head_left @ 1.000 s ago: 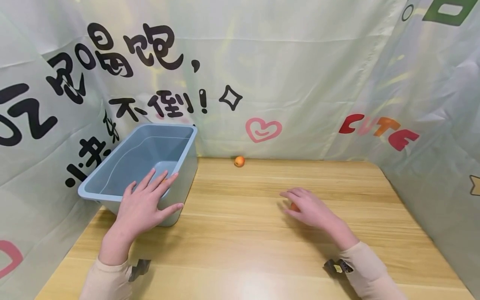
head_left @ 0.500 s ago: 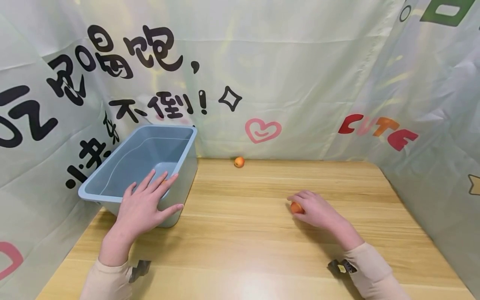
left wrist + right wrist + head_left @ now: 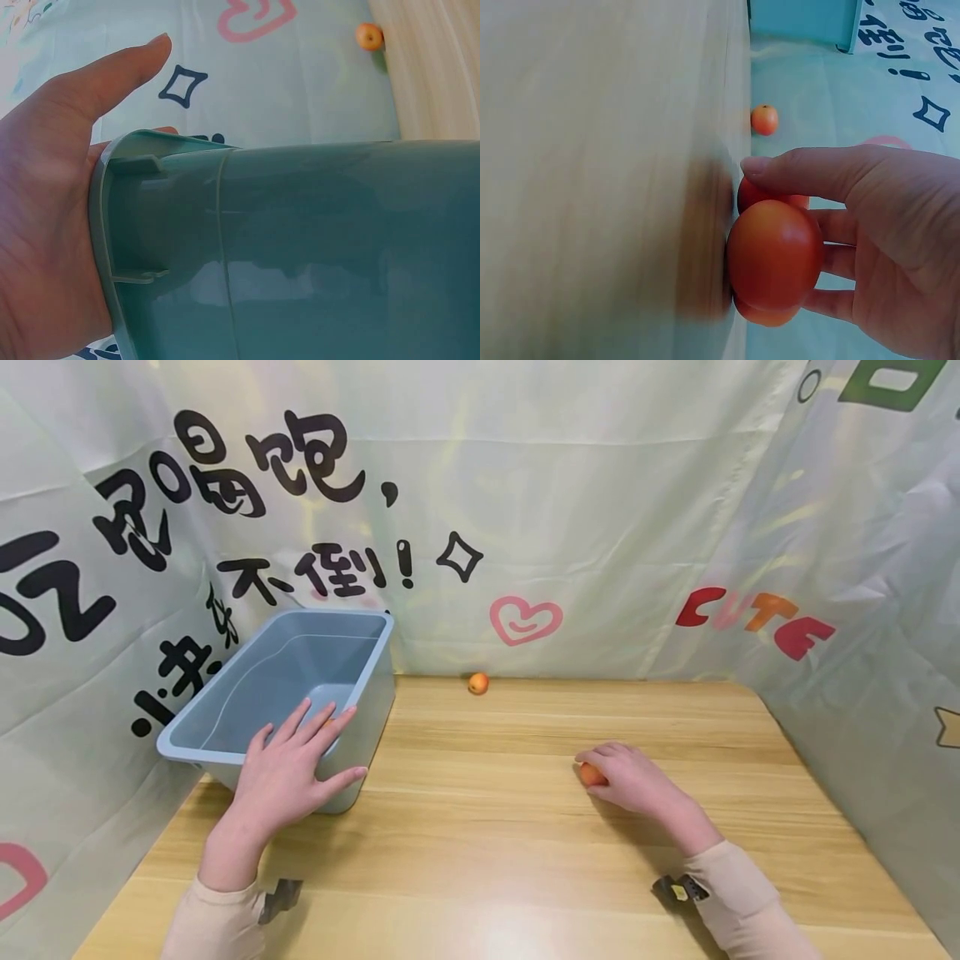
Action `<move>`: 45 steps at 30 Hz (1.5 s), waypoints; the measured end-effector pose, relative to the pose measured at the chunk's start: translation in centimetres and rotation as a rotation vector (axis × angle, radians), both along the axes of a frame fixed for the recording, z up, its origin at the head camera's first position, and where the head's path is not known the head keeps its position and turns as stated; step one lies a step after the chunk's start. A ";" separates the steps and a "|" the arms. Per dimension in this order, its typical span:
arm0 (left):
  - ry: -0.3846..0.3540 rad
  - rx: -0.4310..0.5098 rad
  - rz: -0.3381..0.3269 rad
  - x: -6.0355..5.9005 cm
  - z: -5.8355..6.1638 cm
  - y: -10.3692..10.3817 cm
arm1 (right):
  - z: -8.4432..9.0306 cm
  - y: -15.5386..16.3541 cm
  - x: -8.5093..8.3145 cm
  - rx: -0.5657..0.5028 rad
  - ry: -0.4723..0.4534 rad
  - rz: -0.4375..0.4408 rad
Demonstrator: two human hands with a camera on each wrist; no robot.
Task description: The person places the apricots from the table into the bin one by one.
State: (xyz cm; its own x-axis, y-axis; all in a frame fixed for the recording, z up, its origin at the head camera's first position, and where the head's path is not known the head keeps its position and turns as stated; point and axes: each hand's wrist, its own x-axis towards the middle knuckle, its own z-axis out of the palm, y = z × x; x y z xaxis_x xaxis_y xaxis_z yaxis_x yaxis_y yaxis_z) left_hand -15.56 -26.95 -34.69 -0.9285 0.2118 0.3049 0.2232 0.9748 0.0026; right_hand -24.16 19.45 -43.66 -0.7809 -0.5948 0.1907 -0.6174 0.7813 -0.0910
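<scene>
My left hand (image 3: 281,777) lies across the near rim of a blue plastic basin (image 3: 375,693), fingers straight and spread over the inside, thumb apart along the outside. Between its fingertips a small orange patch shows in the basin. On the table, my right hand (image 3: 626,781) curls its fingers and thumb round a smooth orange-red tomato (image 3: 592,774). In the right wrist view, several such fruits are bunched at that hand: one oval tomato (image 3: 775,255) in front, another tomato (image 3: 754,196) under the thumb, and part of a further tomato (image 3: 767,313) below.
A single orange fruit (image 3: 478,683) sits at the table's back edge against the printed cloth (image 3: 600,527). Cloth walls stand at the back and on both sides of the wooden table (image 3: 480,843). Each wrist carries a small dark camera mount.
My right hand has shifted slightly to the right, and its fingers have come round the tomato, which now shows more. The left hand and the basin stay where they were.
</scene>
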 end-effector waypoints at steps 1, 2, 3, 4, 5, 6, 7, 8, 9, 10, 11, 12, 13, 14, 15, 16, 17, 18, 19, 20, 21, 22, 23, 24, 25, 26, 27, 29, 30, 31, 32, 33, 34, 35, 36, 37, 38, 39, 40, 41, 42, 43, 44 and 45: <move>0.000 -0.001 0.000 0.0 0.0 0.0 | 0.0 -0.1 0.0 0.001 0.001 0.003; 0.000 0.000 0.000 0.0 0.0 0.0 | 0.0 -0.2 -0.1 0.003 0.002 0.005; 0.002 -0.001 -0.001 0.0 -0.1 0.0 | 0.1 -0.3 -0.1 0.004 0.003 0.008; 0.004 -0.001 -0.002 0.0 -0.1 0.0 | 0.1 -0.4 -0.1 0.006 0.004 0.010; 0.007 -0.001 -0.003 0.0 -0.1 0.0 | 0.1 -0.5 -0.1 0.005 0.005 0.013; 0.010 0.000 -0.004 -0.1 -0.1 0.0 | 0.1 -0.6 -0.1 0.003 0.004 0.014; 0.012 -0.001 -0.004 -0.1 -0.1 0.1 | 0.1 -0.7 -0.1 0.003 0.006 0.018; 0.012 0.000 -0.005 -0.1 -0.1 0.1 | 0.2 -0.9 -0.1 0.001 0.005 0.021; 0.013 -0.001 -0.004 -0.1 -0.1 0.1 | 0.2 -1.0 -0.1 0.000 0.004 0.025; 0.012 0.001 -0.004 -0.1 -0.1 0.1 | 0.3 -1.2 -0.1 -0.002 0.001 0.027; 0.010 0.003 -0.004 -0.1 -0.1 0.1 | 0.3 -1.4 -0.2 -0.001 0.000 0.032; 0.010 0.004 -0.004 0.0 -0.1 0.0 | 0.4 -1.5 -0.2 0.002 0.000 0.035; 0.008 0.004 -0.003 0.0 -0.1 0.0 | 0.4 -1.7 -0.3 0.007 0.001 0.038; 0.008 0.007 -0.003 0.0 -0.1 0.0 | 0.5 -1.9 -0.3 0.010 0.001 0.043; 0.010 0.008 -0.004 0.0 0.0 0.0 | 0.6 -2.1 -0.4 0.013 0.001 0.047; 0.010 0.009 -0.004 0.0 0.0 0.0 | 0.6 -2.2 -0.4 0.014 0.000 0.050; 0.013 0.007 -0.005 0.0 0.0 0.0 | 0.7 -2.4 -0.5 0.015 -0.001 0.055; 0.016 0.006 -0.006 -0.1 -0.1 0.0 | 0.7 -2.6 -0.6 0.016 -0.002 0.060; 0.017 0.006 -0.005 -0.1 -0.1 0.0 | 0.8 -2.8 -0.7 0.016 -0.002 0.067; 0.019 0.007 -0.006 -0.1 -0.1 0.1 | 0.9 -3.0 -0.7 0.014 -0.003 0.073; 0.020 0.006 -0.006 -0.1 -0.1 0.1 | 0.9 -3.1 -0.8 0.016 -0.005 0.075; 0.019 0.007 -0.006 -0.1 -0.1 0.1 | 1.0 -3.3 -0.9 0.018 -0.002 0.080; 0.019 0.008 -0.007 -0.1 -0.1 0.1 | 1.0 -3.5 -1.0 0.023 0.001 0.085; 0.018 0.009 -0.006 -0.1 -0.1 0.1 | 1.0 -3.7 -1.0 0.026 0.005 0.089; 0.016 0.010 -0.005 -0.1 -0.1 0.1 | 1.1 -3.8 -1.1 0.027 0.007 0.092; 0.016 0.010 -0.005 0.0 -0.1 0.1 | 1.2 -4.0 -1.2 0.029 0.011 0.095; 0.015 0.009 -0.004 0.0 -0.1 0.1 | 1.2 -4.2 -1.2 0.029 0.012 0.098; 0.017 0.009 -0.003 0.0 0.0 0.1 | 1.4 -4.6 -1.3 0.025 0.017 0.106; 0.018 0.007 -0.003 0.0 -0.1 0.1 | 1.5 -4.8 -1.4 0.022 0.019 0.110; 0.020 0.007 -0.004 0.0 -0.1 0.1 | 1.5 -5.0 -1.4 0.019 0.023 0.116; 0.021 0.007 -0.006 -0.1 -0.1 0.1 | 1.6 -5.2 -1.4 0.013 0.030 0.122; 0.022 0.006 -0.006 -0.1 -0.1 0.1 | 1.6 -5.3 -1.5 0.005 0.033 0.129; 0.023 0.006 -0.007 -0.1 -0.1 0.1 | 1.7 -5.5 -1.5 -0.001 0.038 0.135; 0.025 0.006 -0.008 -0.1 -0.1 0.2 | 1.7 -5.7 -1.6 -0.009 0.043 0.144; 0.026 0.006 -0.009 -0.1 -0.2 0.2 | 1.8 -5.9 -1.6 -0.015 0.048 0.150; 0.027 0.007 -0.010 -0.2 -0.2 0.2 | 1.8 -6.1 -1.7 -0.017 0.056 0.159; 0.028 0.007 -0.010 -0.1 -0.2 0.2 | 1.9 -6.3 -1.7 -0.020 0.057 0.166; 0.029 0.007 -0.009 -0.2 -0.2 0.2 | 1.9 -6.6 -1.8 -0.019 0.056 0.169; 0.029 0.006 -0.008 -0.2 -0.2 0.2 | 2.0 -6.8 -1.9 -0.018 0.054 0.174; 0.030 0.006 -0.008 -0.1 -0.2 0.2 | 2.1 -7.1 -1.9 -0.015 0.052 0.178; 0.030 0.007 -0.006 -0.1 -0.2 0.1 | 2.2 -7.4 -2.0 -0.011 0.048 0.179; 0.030 0.006 -0.005 -0.1 -0.2 0.1 | 2.4 -7.7 -2.0 -0.011 0.043 0.183; 0.028 0.007 -0.005 -0.1 -0.2 0.1 | 2.5 -8.0 -2.1 -0.012 0.031 0.183; 0.028 0.007 -0.005 -0.1 -0.1 0.1 | 2.6 -8.2 -2.1 -0.011 0.031 0.187</move>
